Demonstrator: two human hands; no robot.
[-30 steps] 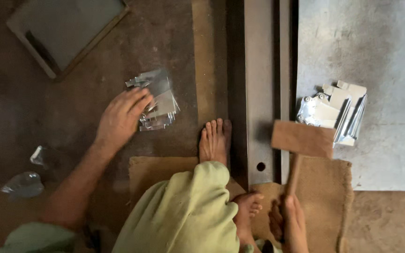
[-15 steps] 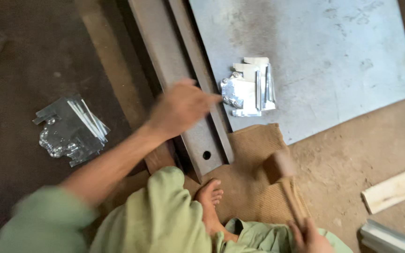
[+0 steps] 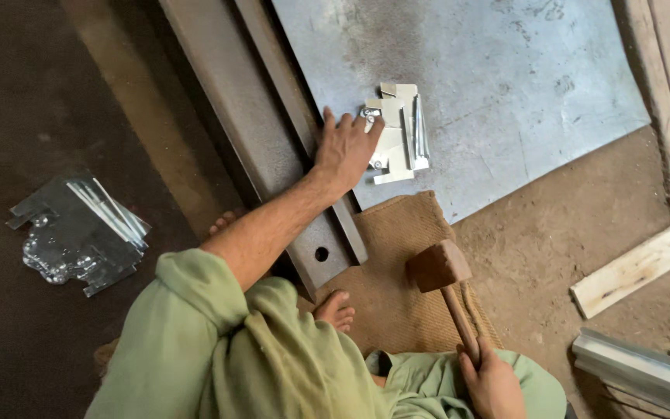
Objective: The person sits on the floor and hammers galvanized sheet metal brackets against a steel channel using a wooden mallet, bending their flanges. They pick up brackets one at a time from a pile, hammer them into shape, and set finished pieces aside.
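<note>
You have no packages, labels, signs or screens in front of you here.

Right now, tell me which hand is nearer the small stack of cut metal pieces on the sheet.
Left. The left hand rests on the stack of cut metal pieces, fingers touching it. The right hand is far below it, gripping the wooden mallet handle.
</note>
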